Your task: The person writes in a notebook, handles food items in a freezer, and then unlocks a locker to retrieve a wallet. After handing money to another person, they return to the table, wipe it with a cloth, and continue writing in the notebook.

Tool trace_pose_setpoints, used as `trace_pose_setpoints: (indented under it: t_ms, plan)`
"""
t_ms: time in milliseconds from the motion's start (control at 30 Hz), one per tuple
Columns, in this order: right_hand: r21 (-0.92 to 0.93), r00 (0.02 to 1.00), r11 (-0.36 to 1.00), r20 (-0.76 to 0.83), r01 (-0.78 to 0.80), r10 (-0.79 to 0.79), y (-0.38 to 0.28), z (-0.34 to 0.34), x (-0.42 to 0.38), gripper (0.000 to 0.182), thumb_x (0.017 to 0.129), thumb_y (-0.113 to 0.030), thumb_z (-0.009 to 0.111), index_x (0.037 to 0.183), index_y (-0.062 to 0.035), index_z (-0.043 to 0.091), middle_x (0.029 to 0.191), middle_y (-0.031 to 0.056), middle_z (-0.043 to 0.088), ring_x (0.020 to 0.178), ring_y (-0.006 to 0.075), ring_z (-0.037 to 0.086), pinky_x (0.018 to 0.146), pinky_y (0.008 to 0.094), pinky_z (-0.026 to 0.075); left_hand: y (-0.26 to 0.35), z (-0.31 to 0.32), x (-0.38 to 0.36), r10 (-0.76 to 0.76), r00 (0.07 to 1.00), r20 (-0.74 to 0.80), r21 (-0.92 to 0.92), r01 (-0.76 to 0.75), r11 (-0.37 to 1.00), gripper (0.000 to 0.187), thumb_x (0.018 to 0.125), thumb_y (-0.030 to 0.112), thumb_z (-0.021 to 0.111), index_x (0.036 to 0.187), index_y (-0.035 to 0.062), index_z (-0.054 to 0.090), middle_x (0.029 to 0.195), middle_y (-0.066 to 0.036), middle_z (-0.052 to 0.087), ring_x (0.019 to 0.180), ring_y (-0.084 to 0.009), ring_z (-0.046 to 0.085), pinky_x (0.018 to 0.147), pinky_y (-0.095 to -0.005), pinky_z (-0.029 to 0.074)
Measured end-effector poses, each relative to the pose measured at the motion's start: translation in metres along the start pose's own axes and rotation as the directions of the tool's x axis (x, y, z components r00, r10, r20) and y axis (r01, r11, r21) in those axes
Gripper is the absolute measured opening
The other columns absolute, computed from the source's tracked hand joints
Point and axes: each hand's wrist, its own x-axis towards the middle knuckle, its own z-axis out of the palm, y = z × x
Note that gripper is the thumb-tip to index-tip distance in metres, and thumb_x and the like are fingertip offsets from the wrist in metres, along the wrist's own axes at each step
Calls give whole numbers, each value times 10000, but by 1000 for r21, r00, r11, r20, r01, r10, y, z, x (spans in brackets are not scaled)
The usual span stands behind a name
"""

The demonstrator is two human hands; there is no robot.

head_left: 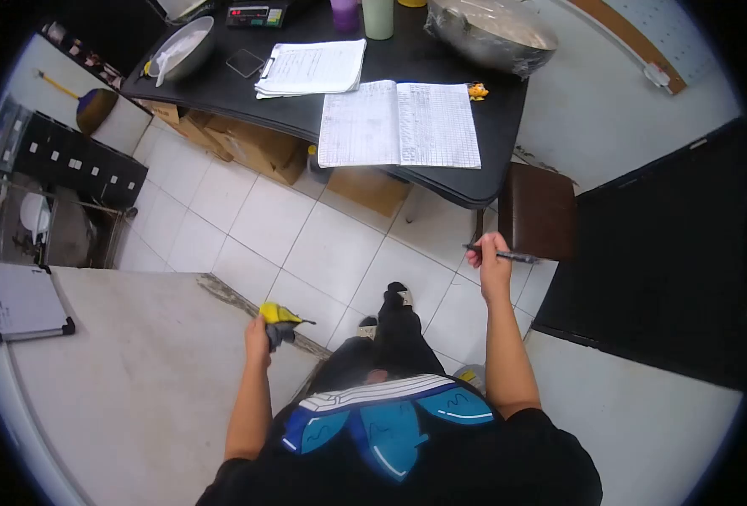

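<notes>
My right hand (493, 263) is closed around a dark pen (521, 258), out in front of me over the tiled floor, short of the table. On the other side, my left hand (258, 344) grips a small yellow and dark grey object (279, 315) with a thin dark point sticking out; its kind cannot be made out. An open notebook (356, 126) with ruled, written pages lies at the near edge of the black table (441, 183). Behind it rests a clipboard with papers (314, 67). Neither hand touches the table.
A phone (245, 63), a bowl (186, 52), a digital scale (247, 14) and a large plastic-wrapped bowl (493, 38) stand on the table. Cardboard boxes (251, 143) sit underneath. A brown stool (538, 211) is at right. A whiteboard (23, 299) lies at left.
</notes>
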Motion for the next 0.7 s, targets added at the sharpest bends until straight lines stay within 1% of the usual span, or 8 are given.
trace_pose_setpoints:
  t_ms: [67, 100, 167, 200, 267, 367, 400, 700]
  plan:
    - [37, 1000, 999, -17, 2, -2, -11, 9, -1, 273, 922, -280, 465, 750, -69, 487, 612, 27, 539, 541, 62, 499, 491, 194, 380, -30, -31, -35, 1, 998, -67, 148, 8, 989, 279, 891, 325, 459, 854, 61, 541, 567, -21, 474, 385, -110, 419, 316, -253, 317]
    - [84, 999, 996, -16, -35, 36, 2, 29, 62, 277, 922, -283, 464, 748, -70, 490, 610, 22, 533, 541, 61, 499, 490, 194, 381, -10, -22, -17, -25, 992, -123, 253, 56, 966, 290, 888, 325, 467, 847, 49, 548, 571, -28, 484, 389, -112, 424, 320, -257, 320]
    - [97, 999, 995, -33, -11, 15, -3, 41, 99, 284, 924, -289, 461, 743, -72, 495, 605, 12, 521, 540, 60, 497, 490, 192, 383, -28, -22, -28, -61, 989, -136, 362, 107, 926, 318, 880, 334, 483, 838, 29, 560, 577, -43, 502, 398, -118, 440, 324, -266, 325]
    - [106, 996, 994, -89, -18, 27, -10, 52, 118, 275, 916, -270, 482, 725, -72, 501, 604, 4, 517, 537, 60, 495, 493, 192, 389, -47, -23, -25, -48, 988, -147, 374, 101, 922, 325, 878, 336, 488, 835, 23, 562, 575, -47, 505, 399, -121, 443, 325, -269, 327]
    - [172, 998, 985, -69, 3, 8, 2, 70, 152, 264, 905, -250, 504, 713, -69, 505, 604, 2, 519, 533, 61, 493, 495, 193, 394, -85, -37, -22, -35, 983, -182, 412, 109, 905, 340, 874, 340, 497, 828, 10, 567, 572, -55, 509, 402, -126, 451, 327, -275, 333]
    - [314, 999, 949, -34, 4, 7, 17, 99, 184, 235, 870, -207, 565, 690, -70, 505, 601, 10, 531, 514, 65, 483, 489, 197, 396, -73, -25, -54, -86, 970, -228, 472, 187, 862, 333, 877, 334, 500, 838, 9, 561, 558, -55, 501, 387, -124, 440, 324, -275, 334]
    - [324, 999, 946, -32, 7, 4, 15, 108, 191, 230, 863, -200, 575, 689, -69, 504, 601, 14, 535, 512, 66, 481, 490, 196, 395, -70, -21, -61, -219, 945, -242, 399, 303, 865, 323, 878, 328, 502, 855, 11, 558, 547, -56, 497, 372, -123, 432, 319, -269, 331]
    - [360, 997, 931, 70, -60, 37, 39, 151, 230, 219, 806, -148, 666, 694, -76, 493, 598, 20, 533, 496, 66, 463, 472, 185, 378, -47, 9, -70, -302, 934, -193, 342, 352, 871, 287, 881, 306, 503, 870, 24, 554, 513, -25, 476, 366, -104, 424, 320, -251, 320]
